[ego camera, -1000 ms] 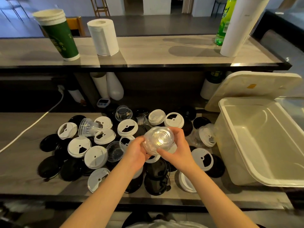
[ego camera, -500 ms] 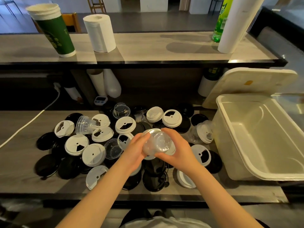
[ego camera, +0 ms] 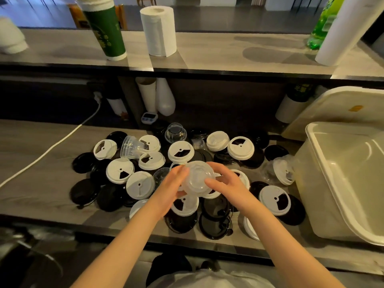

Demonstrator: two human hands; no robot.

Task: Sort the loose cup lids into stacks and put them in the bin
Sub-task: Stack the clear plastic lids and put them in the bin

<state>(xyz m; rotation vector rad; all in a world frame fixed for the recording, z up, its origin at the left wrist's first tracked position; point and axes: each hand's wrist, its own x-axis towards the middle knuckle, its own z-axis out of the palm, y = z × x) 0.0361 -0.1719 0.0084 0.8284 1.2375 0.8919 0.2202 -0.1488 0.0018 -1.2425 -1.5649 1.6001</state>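
Between both hands sits a small stack of clear dome lids [ego camera: 198, 177], held just above the pile. My left hand [ego camera: 171, 187] grips its left side and my right hand [ego camera: 223, 183] grips its right side. Loose white lids [ego camera: 140, 185], black lids [ego camera: 84, 191] and another clear dome lid [ego camera: 175, 132] lie scattered on the lower counter [ego camera: 35, 154]. A second clear stack [ego camera: 131, 147] lies on its side at the back left. The open cream bin [ego camera: 340, 181] stands at the right, nothing visible inside.
The bin's lid [ego camera: 336, 107] leans behind it. On the upper shelf stand a green cup stack [ego camera: 104, 28], a paper roll [ego camera: 159, 31], a green bottle [ego camera: 324, 23] and a white roll [ego camera: 347, 28]. A white cable [ego camera: 47, 152] crosses the counter's left side.
Both hands have lowered the clear lid stack slightly toward the pile and keep holding it. The camera has shifted, so the bin sits further right in view.
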